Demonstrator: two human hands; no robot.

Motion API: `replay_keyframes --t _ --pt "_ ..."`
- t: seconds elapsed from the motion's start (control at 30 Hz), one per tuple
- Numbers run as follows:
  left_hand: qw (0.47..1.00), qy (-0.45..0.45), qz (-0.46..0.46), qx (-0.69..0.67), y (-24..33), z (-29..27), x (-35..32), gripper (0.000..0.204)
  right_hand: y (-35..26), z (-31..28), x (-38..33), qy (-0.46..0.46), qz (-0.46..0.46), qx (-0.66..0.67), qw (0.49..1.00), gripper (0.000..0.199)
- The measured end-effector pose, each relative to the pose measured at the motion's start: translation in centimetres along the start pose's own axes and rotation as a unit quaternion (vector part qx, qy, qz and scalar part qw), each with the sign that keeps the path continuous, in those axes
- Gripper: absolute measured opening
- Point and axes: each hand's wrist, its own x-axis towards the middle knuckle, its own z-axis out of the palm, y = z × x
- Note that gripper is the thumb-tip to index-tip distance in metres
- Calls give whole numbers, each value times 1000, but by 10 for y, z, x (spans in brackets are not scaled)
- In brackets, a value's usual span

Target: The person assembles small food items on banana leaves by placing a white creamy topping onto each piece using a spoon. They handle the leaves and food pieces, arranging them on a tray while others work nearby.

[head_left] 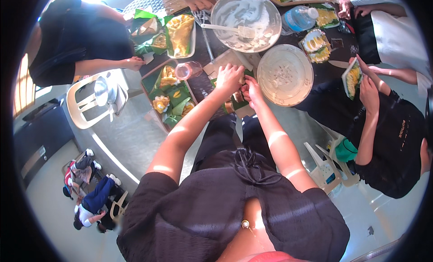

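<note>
Both my hands meet at the table's near edge, in front of a large pale bowl. My left hand (230,79) is closed, fingers curled downward over a piece of food on a green leaf (229,107). Close beside it, my right hand (253,91) has its fingertips pinched together near the left fingers. Whatever sits between the fingers is small and mostly hidden by them. Right of my hands stands the pale bowl (285,75), smeared inside with white residue. A piece of brown cardboard (217,66) lies just beyond my left hand.
A metal bowl (246,18) of white cream holds a spatula (221,27). Left are a leaf-lined tray (151,92) of food and a pinkish jar (188,70); a water bottle (299,19) stands far right. People flank the table, one holding a plate of food (351,79).
</note>
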Motion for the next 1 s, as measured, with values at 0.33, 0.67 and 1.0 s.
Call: replay_keyframes --t 0.33,0.67,1.0 --pt "999 24 -19 26 9 11 2 43 0 0 -7 38 -35 -84 995 40" --pt "999 31 -24 36 17 15 -2 38 3 -2 -38 29 -87 -155 984 48" --pt "990 122 -46 -60 32 -26 -43 35 -23 -12 -72 -10 -157 -239 958 40"
